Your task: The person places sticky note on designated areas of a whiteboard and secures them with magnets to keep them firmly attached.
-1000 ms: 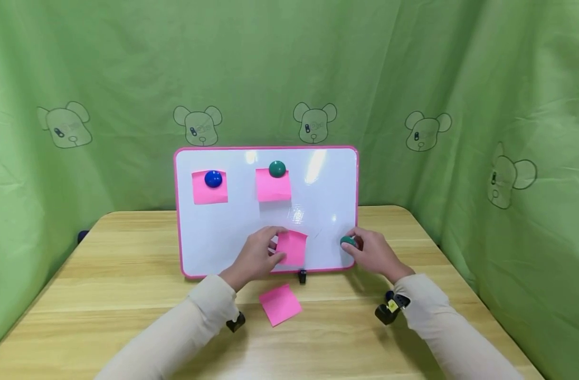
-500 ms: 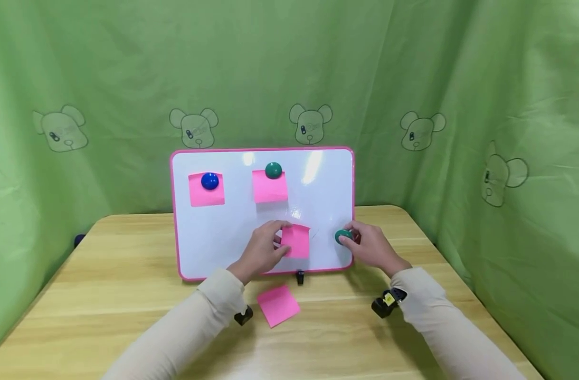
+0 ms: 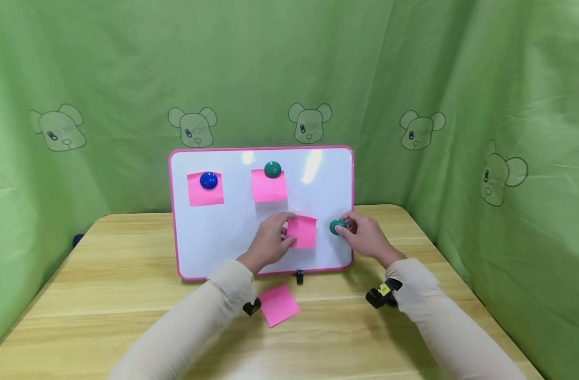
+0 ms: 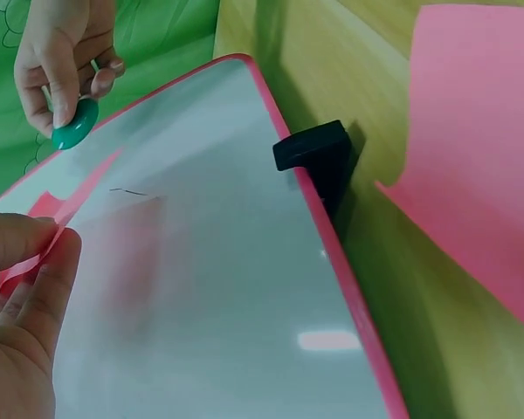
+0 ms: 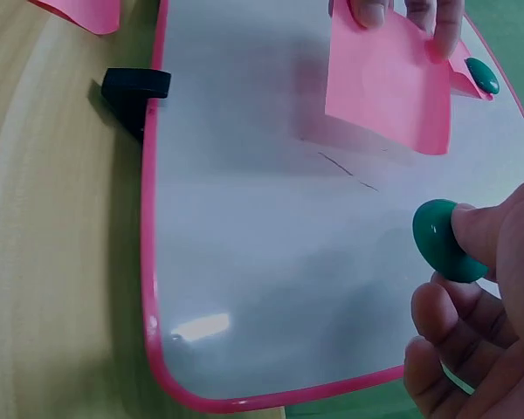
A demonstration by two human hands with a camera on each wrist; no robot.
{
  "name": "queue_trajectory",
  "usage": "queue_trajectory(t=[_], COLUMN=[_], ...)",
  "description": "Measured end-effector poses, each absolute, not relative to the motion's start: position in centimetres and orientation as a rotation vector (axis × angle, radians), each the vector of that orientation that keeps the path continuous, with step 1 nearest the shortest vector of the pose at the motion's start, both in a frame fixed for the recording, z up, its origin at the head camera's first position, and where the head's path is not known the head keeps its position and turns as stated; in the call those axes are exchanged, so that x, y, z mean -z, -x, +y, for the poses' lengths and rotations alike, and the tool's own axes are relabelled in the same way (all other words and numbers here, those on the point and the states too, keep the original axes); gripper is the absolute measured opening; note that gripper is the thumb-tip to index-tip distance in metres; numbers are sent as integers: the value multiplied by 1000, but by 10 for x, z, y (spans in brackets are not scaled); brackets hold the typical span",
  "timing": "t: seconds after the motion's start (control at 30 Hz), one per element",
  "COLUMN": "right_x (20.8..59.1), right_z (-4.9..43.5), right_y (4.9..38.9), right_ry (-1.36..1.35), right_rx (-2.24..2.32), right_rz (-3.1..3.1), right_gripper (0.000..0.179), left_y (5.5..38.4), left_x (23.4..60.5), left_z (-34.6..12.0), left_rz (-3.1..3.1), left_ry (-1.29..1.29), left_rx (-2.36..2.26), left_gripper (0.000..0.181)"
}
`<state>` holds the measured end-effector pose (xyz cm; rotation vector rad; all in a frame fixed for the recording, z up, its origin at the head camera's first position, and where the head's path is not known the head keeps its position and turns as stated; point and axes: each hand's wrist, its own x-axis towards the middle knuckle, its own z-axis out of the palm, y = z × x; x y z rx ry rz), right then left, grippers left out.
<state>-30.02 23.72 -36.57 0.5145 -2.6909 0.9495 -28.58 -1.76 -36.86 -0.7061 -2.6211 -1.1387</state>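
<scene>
A whiteboard (image 3: pixel 222 248) with a pink frame stands upright on the table. My left hand (image 3: pixel 268 240) pinches a pink sticky note (image 3: pixel 302 233) by its left edge, in front of the board's lower middle; in the left wrist view the note (image 4: pixel 79 194) stands off the surface. To its right, my right hand (image 3: pixel 369 237) holds a round green magnet (image 3: pixel 338 227) between thumb and fingers, and in the right wrist view this magnet (image 5: pixel 438 240) is apart from the note. Higher up, a blue magnet (image 3: pixel 208 180) and another green magnet (image 3: pixel 272 169) each sit over a pink note.
One more pink note (image 3: pixel 279 306) lies on the wooden table (image 3: pixel 104 274) before the board. A black clip-like foot (image 3: pixel 300 277) juts from the board's bottom edge. Green curtain (image 3: pixel 251 58) with bear drawings hangs behind and at both sides.
My left hand has carried its note up and to the right across the board. The right hand has risen slightly and shifted left with the green magnet. The head view has shifted a little.
</scene>
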Motion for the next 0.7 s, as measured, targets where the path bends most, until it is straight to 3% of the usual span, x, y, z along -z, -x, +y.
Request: queue_trajectory(t=[0.7], right_x=[342], right_z=[230], right_y=[317], right_ry=[-512], right_rx=[-1001], right_rz=[-2581], right_gripper=[19], left_y=[304], left_x=[347], left_z=[11], left_rz=[-2571], left_ry=[634], left_rx=[1171], left_gripper=[50])
